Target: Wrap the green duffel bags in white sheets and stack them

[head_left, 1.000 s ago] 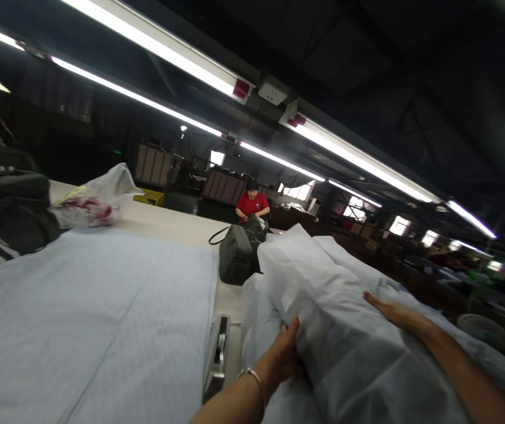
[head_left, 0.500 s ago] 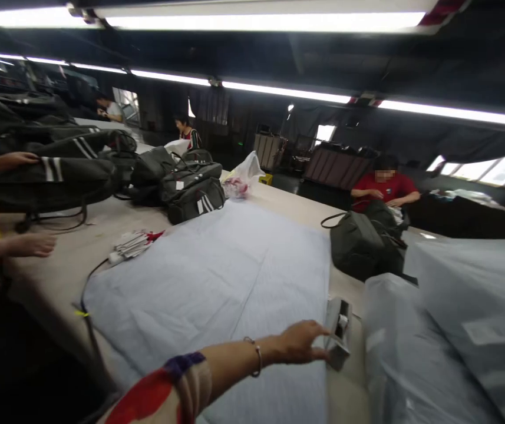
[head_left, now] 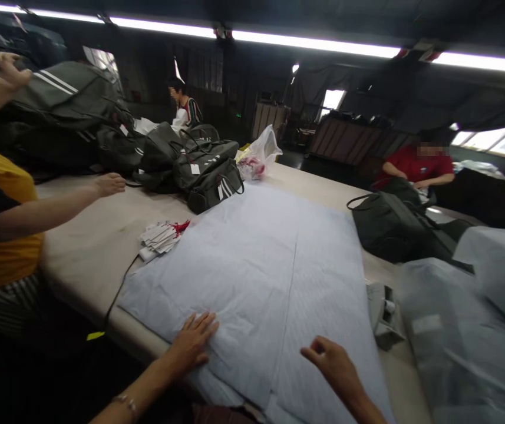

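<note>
A large pale plastic sheet (head_left: pixel 252 253), probably a stack of thin bags, lies spread over the table in front of me. My left hand (head_left: pixel 194 341), a bracelet at its wrist, rests on the sheet near its front left part, fingers stretched out. To the right, my right hand (head_left: pixel 334 365) is above the sheet with thumb and forefinger pinched together. Whatever it may hold is too small or hidden to make out. A small open grey box (head_left: pixel 385 315) with something white inside stands by the sheet's right edge.
White tags with red cords (head_left: pixel 161 237) lie at the sheet's left. Dark green duffel bags (head_left: pixel 210 171) are piled behind. Bagged goods (head_left: pixel 446 335) stand at the right. A co-worker in yellow (head_left: pixel 5 218) handles bags at left; another in red (head_left: pixel 420 165) sits across the table.
My left hand has left the small grey box and now lies on the sheet. My right hand has come into view. The co-worker in yellow has lifted a bag, and my view has shifted.
</note>
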`<state>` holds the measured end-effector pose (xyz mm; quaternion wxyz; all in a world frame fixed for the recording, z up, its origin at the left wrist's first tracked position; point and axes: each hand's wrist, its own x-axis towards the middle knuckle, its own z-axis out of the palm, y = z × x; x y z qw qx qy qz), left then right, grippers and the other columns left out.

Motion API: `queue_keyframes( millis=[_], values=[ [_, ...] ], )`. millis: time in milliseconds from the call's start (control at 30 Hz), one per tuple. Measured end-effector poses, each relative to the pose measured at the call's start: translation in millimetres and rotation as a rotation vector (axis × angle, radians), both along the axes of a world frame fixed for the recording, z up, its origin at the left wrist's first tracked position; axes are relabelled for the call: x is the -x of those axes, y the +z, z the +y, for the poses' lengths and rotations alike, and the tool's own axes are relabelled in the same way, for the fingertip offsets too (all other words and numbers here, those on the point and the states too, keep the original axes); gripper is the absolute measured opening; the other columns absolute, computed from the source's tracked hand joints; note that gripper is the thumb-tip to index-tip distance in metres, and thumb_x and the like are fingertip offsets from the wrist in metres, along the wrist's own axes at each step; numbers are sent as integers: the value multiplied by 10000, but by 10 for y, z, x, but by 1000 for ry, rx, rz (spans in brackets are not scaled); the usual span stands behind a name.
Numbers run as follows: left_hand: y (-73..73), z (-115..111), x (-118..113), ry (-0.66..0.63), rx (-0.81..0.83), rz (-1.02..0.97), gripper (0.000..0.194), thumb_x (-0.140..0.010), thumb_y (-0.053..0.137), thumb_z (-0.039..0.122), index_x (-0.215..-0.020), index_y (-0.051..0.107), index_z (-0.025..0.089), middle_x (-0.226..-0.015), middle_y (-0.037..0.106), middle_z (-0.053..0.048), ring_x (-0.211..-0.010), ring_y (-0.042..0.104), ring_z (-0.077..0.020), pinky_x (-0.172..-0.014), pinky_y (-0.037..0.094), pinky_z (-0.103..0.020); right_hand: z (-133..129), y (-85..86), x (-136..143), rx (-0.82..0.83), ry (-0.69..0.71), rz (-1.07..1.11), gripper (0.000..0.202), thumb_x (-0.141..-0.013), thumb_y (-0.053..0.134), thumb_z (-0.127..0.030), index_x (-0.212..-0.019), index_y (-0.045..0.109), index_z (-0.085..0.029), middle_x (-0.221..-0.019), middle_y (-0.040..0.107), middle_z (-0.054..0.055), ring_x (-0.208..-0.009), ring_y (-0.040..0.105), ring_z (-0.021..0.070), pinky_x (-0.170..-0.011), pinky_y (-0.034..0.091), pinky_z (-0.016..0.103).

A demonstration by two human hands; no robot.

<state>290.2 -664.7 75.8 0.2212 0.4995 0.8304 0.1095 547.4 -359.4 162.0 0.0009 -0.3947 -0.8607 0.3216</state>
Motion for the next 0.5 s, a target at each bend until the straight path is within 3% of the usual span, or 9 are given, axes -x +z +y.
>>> queue_keyframes(
  millis=[67, 100, 200, 267, 367, 433, 500],
  values=[
    [-91, -62, 94, -57, -20, 17, 739, -734, 700, 170, -1416, 439, 286, -1554, 369, -115, -1447, 307, -297, -1184, 209, -556, -423, -322, 338, -67, 15, 42, 275, -720, 604, -491, -796, 700, -244, -931, 734, 74, -948, 673, 288, -890, 495, 380],
    [-119, -51, 139, -75, -39, 8, 699, -746, 692, 179, -1397, 461, 287, -1539, 399, -112, -1430, 341, -290, -1179, 237, -535, -579, -439, 476, -110, 21, 46, 346, -726, 613, -453, -967, 714, -226, -1119, 711, 98, -1110, 629, 300, -994, 454, 393],
    [-129, 89, 267, -124, -79, -14, 562, -762, 680, 174, -1298, 541, 267, -1441, 523, -102, -1336, 456, -278, -1130, 328, -465, -865, -630, 775, -153, 92, -39, 738, -714, 655, -403, -1399, 508, -172, -1524, 402, 112, -1440, 312, 304, -1199, 205, 463],
    [-118, 220, 354, -180, -92, 3, 409, -773, 666, 166, -1169, 598, 243, -1311, 609, -85, -1224, 527, -272, -1060, 384, -430, -958, -676, 902, -110, 150, -130, 874, -689, 687, -409, -1479, 400, -169, -1580, 271, 94, -1482, 188, 306, -1220, 100, 496],
    [-163, 401, 494, -300, -98, 49, 197, -796, 599, 114, -964, 614, 215, -1117, 659, -62, -1070, 572, -255, -951, 420, -393, -1019, -725, 1019, -52, 128, -166, 878, -674, 688, -397, -1476, 409, -173, -1577, 275, 91, -1482, 182, 313, -1223, 82, 501],
    [-224, 504, 591, -358, -104, 54, 165, -791, 566, 83, -892, 600, 209, -1044, 668, -56, -1019, 581, -249, -916, 418, -382, -1023, -774, 1062, -28, 2, -82, 778, -705, 645, -398, -1431, 481, -170, -1535, 379, 102, -1459, 263, 308, -1224, 138, 465],
    [-260, 607, 674, -362, -114, 13, 111, -816, 553, 115, -853, 587, 214, -977, 676, -41, -959, 596, -237, -877, 420, -363, -1012, -828, 1098, 50, -201, 71, 672, -739, 601, -458, -1346, 569, -171, -1424, 531, 125, -1383, 413, 314, -1187, 270, 430]
  ],
)
